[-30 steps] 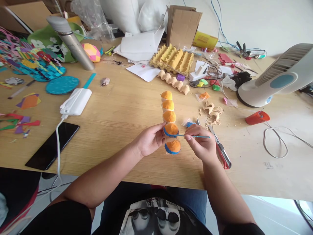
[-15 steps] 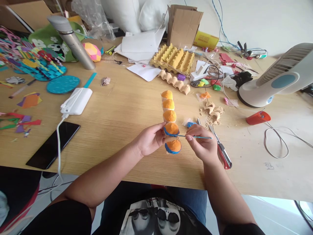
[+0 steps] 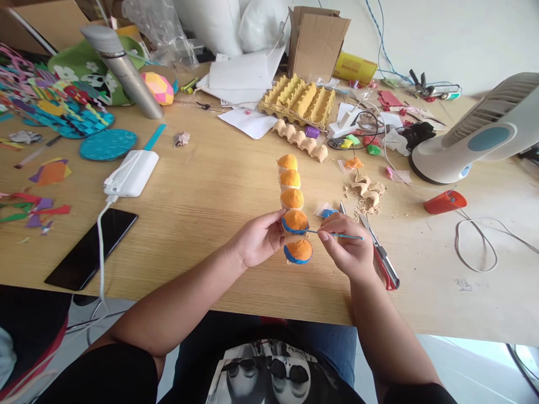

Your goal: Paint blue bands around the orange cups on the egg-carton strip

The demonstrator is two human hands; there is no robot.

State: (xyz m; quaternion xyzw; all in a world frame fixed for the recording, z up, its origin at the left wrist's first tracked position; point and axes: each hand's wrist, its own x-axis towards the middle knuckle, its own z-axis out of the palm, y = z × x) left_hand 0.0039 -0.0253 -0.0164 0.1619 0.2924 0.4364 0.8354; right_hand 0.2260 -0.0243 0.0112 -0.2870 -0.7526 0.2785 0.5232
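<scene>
A strip of egg carton cups (image 3: 291, 199) runs away from me, each cup covered with orange clay. Blue clay rims the nearest cup (image 3: 298, 252) and the second one. My left hand (image 3: 261, 238) is closed on the strip's left side, thumb by the second and third cups. Pinched in my right hand (image 3: 347, 244) is a thin blue stick (image 3: 311, 231), its tip touching the blue rim of the second cup. A small bag of blue clay (image 3: 327, 211) lies just beyond the right hand.
A red utility knife (image 3: 385, 261) lies beside my right hand. Carton scraps (image 3: 366, 191), a red cup (image 3: 445, 202) and a fan (image 3: 475, 132) are to the right. A yellow egg tray (image 3: 298, 102) stands behind; a phone (image 3: 92, 248) and power bank (image 3: 133, 174) lie left.
My right hand and the stick have shifted very slightly left along the second cup's blue rim. The left hand and the strip have stayed put.
</scene>
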